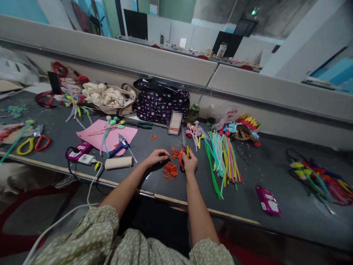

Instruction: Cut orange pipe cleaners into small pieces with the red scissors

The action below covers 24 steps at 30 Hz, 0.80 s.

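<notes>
My right hand is closed round a pair of scissors with red and yellow handles, the blades pointing away from me. To its left, my left hand hovers just over the table with its fingertips pinched together. Whatever those fingertips hold, if anything, is too small to make out. Small orange cut pieces lie in a loose heap between and below my hands. A few more orange bits are scattered farther back.
Right of my hands lie colourful pipe cleaners and a purple box. On the left are a glue gun on pink paper, a cream roll, a power strip and other scissors. A dark patterned bag stands behind.
</notes>
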Tool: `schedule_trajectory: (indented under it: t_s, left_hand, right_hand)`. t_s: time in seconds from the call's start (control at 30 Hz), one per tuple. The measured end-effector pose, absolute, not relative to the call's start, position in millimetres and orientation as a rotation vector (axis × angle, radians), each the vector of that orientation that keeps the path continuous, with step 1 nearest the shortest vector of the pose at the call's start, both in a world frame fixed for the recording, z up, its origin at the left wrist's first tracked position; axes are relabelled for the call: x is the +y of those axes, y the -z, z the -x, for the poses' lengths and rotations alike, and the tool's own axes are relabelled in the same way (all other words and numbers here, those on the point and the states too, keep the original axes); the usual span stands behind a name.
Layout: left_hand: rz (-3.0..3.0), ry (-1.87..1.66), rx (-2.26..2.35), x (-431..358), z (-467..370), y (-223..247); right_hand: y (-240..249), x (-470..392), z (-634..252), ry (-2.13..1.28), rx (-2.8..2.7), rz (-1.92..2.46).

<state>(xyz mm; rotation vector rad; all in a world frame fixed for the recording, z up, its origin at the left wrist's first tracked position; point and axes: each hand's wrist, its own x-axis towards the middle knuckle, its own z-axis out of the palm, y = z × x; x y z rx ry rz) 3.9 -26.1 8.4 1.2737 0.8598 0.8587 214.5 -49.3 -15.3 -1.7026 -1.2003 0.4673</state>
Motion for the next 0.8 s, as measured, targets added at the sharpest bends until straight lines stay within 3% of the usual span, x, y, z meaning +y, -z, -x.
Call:
schedule_trajectory:
  t_s: [0.47,0.8]
  left_hand:
    - [-1.071,-0.988,0.962,-17,-15,-7]
    - [-1.555,-0.968,1.395,4,-51,2]
  right_hand:
    - [12,-51,-215,-0.439,-1.204,1.687]
    - [15,-49,-216,-0.434,-1.203,1.687]
